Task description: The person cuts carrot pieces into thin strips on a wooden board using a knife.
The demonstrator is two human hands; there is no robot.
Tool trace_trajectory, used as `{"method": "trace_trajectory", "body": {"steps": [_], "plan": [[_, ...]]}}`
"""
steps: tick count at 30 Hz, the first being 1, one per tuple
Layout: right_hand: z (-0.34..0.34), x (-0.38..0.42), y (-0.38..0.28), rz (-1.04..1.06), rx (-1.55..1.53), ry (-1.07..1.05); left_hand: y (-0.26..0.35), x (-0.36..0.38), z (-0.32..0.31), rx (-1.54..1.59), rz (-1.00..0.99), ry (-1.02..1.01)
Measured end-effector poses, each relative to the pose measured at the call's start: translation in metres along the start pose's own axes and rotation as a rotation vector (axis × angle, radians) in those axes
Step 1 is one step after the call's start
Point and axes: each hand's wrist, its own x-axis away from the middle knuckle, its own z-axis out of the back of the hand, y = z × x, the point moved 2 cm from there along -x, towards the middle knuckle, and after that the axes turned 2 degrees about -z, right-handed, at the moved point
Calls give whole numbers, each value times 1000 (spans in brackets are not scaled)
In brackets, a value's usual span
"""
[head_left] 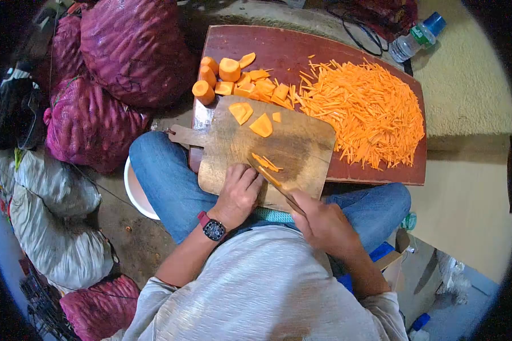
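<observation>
A wooden cutting board (301,142) with a handle lies over the near edge of a dark red table (256,45). My right hand (323,224) is wrapped round a knife (275,182), its blade slanting up and left over the board. Beside the blade, my left hand (240,193) rests on the board with bent fingers pressed together; what they hold is hidden. A few thin carrot strips (267,163) lie by the blade. Flat carrot slices (261,125) sit farther up the board. Behind it are carrot chunks (230,69), and at the right a large heap of shredded carrot (370,113).
Pink mesh sacks (136,51) and white sacks (68,227) stand at the left. A white basin (135,190) is partly behind my left knee. A plastic bottle (409,45) with a blue cap lies past the table's back right corner, near a black cable.
</observation>
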Motion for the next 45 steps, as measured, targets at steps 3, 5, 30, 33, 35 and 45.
{"method": "trace_trajectory", "body": {"steps": [3,5,30,33,35,45], "plan": [[1,13,1,-26,-24,9,-1,2,-3,25,6,-6],[-5,-6,-4,-189,-26,-96,-1,0,-2,19,36,-29],[-5,-19,-4,-13,-52,74,3,-3,-1,17,62,47],[0,-17,-6,55,-73,103,0,-3,-1,-24,37,50],[12,-1,-10,-119,-84,-38,0,-1,-2,-18,29,69],[-1,-11,-4,78,6,95,-2,-2,-2,1,29,86]]}}
